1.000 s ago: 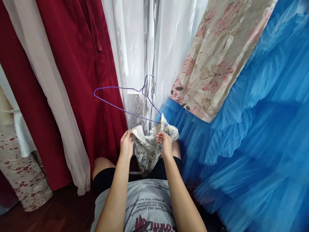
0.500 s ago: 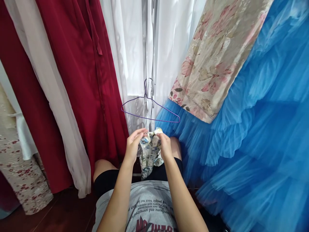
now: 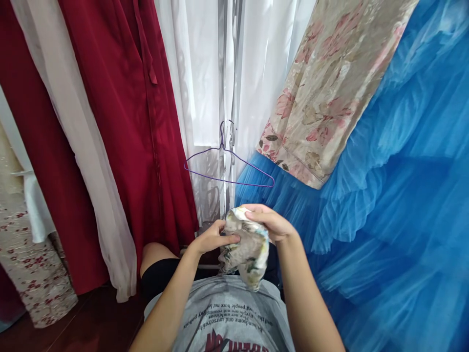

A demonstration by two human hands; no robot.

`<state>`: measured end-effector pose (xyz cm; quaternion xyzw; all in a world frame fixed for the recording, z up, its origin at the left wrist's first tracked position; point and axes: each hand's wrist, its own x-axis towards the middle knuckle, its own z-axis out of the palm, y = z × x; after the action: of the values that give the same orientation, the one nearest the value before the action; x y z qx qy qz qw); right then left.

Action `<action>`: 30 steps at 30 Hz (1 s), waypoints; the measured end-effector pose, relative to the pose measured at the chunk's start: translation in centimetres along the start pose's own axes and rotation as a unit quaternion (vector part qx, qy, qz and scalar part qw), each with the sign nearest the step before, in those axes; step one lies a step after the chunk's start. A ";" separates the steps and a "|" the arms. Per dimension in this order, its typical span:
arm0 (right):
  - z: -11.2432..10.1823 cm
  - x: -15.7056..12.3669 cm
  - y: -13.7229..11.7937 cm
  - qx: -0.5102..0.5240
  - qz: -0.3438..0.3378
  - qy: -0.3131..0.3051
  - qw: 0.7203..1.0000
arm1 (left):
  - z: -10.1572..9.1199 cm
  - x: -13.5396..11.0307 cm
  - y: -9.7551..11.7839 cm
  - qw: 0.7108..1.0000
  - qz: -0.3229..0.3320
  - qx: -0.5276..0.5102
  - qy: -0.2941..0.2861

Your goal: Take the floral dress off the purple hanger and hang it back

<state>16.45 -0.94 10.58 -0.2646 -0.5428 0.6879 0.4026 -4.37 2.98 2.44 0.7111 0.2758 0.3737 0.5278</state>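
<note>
Cloth (image 3: 246, 247) in a Two-Handed Grasp Below a Wire Hanger (image 3: 227, 181)

The cloth, pale with a blue, yellow and green pattern, is held up in front of the grey shirt (image 3: 234, 305) and over the lap. By the left hand (image 3: 212, 238) it is grasped at its side, the thumb being laid across the near face; the fingers behind are largely hidden. By the right hand (image 3: 273, 222) it is pinched near the upper corner, between thumb and fingers. The lower part is left to hang unsupported and is somewhat blurred.

The purple hanger is seen just beyond the hands, apart from the cloth and in front of white drapery (image 3: 264, 73). To one side a red garment (image 3: 135, 127) is shown; to the other, a floral panel (image 3: 326, 102) is set against blue tulle (image 3: 366, 205).

From its folds and droop, the cloth is judged to be light, thin and limp; no shape of its own is likely to be kept, and slack portions may be bunched or twisted easily. Whether its surface is slippery cannot be told. Hold is best taken at two separated points along the upper edge, with gentle tension, so that the fabric is spread rather than crumpled.
</note>
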 end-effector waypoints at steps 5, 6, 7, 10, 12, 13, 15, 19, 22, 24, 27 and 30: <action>-6.5 -2.1 -6.2 -0.098 -0.079 0.122 0.985 | -3.5 -0.2 -2.1 0.981 -0.020 0.188 -0.032; -8.0 -1.8 -7.2 -0.121 -0.091 0.145 0.978 | -4.6 -0.3 -2.2 0.976 -0.025 0.215 -0.011; -9.4 -1.1 -8.0 -0.143 -0.103 0.166 0.970 | -5.5 -0.5 -2.2 0.971 -0.030 0.236 0.009; -12.0 2.5 -9.6 -0.185 -0.145 0.201 0.951 | -7.7 -1.0 -0.7 0.962 -0.008 0.266 0.058; -12.3 5.6 -10.0 -0.191 -0.177 0.205 0.944 | -8.6 -1.2 1.1 0.956 0.024 0.277 0.091; -12.2 7.1 -10.0 -0.192 -0.185 0.204 0.942 | -8.9 -1.3 2.0 0.953 0.037 0.282 0.108; -11.5 9.7 -9.9 -0.197 -0.176 0.202 0.943 | -9.8 -1.5 3.8 0.947 0.055 0.283 0.142; -9.3 13.0 -9.0 -0.175 -0.087 0.172 0.965 | -11.6 -2.0 5.7 0.943 0.084 0.257 0.191; -7.8 13.9 -8.2 -0.114 -0.043 0.152 0.981 | -12.8 -2.4 6.1 0.939 0.093 0.238 0.231; -7.3 13.8 -8.0 -0.085 -0.030 0.153 0.984 | -13.7 -2.6 6.0 0.937 0.084 0.248 0.230; -7.6 12.9 -8.5 -0.056 0.000 0.161 0.985 | -15.7 -2.6 5.4 0.938 0.061 0.284 0.186; -8.2 11.8 -10.0 -0.051 0.050 0.153 0.986 | -18.5 -1.6 4.4 0.948 0.054 0.243 0.200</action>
<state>19.31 14.26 18.81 -0.4138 -0.4950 0.6299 0.4323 -20.53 10.48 9.32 0.7420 0.4194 0.4583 0.2519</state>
